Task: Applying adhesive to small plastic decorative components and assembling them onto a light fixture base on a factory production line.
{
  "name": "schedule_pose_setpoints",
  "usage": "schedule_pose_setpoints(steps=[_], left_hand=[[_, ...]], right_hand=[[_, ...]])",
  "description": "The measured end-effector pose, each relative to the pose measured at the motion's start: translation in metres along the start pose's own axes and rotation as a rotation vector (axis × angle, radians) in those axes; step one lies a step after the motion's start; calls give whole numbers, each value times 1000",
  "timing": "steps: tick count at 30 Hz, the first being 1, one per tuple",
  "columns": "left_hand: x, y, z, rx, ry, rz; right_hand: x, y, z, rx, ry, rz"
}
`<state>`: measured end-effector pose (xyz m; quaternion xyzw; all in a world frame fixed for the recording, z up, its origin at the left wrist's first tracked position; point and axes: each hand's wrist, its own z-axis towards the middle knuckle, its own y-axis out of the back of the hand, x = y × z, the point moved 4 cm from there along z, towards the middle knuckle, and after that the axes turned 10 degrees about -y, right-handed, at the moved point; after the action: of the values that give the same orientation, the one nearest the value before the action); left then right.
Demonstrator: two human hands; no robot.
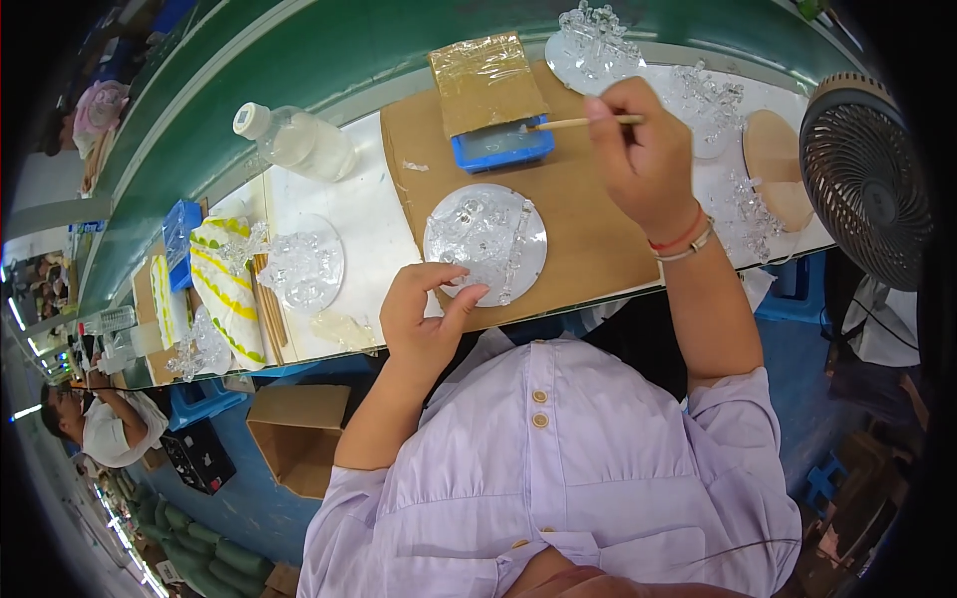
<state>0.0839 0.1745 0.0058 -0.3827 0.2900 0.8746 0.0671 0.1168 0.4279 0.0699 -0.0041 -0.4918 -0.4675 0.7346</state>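
My left hand [427, 311] pinches the near edge of a round mirror disc [485, 244] that carries clear crystal figures. The disc lies on a brown board [588, 229] at the table's front. My right hand [643, 149] grips a thin wooden brush [578, 123]. The brush tip reaches into a small blue tray [501, 147] behind the disc. A brown block wrapped in clear film [486, 80] leans over the tray's far side.
More crystal pieces on discs stand at the back [590, 45], right [710, 105] and left [302, 267]. A clear plastic bottle [295, 140] lies at the left. A fan [865, 179] stands at the right. Another person [100, 424] sits far left. A cardboard box [297, 439] is below the table.
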Motion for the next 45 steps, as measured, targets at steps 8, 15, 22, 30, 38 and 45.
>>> schedule_pose_setpoints(steps=[8,15,22,30,38,45], left_hand=[[3,0,2,-37,48,-10],[6,2,1,-2,92,-88],[1,0,3,29,126,-79],[0,-4,2,27,143,-87],[1,-3,0,25,151,-93],[1,-3,1,27,132,-66]], right_hand=[[-4,-13,4,25,117,-65],[-3,16,-9,-10,-29,25],[-3,46,-50,-48,-141,248],[-2,29,-90,100,-126,119],[6,18,-84,163,27,140],[10,15,-80,176,133,120]])
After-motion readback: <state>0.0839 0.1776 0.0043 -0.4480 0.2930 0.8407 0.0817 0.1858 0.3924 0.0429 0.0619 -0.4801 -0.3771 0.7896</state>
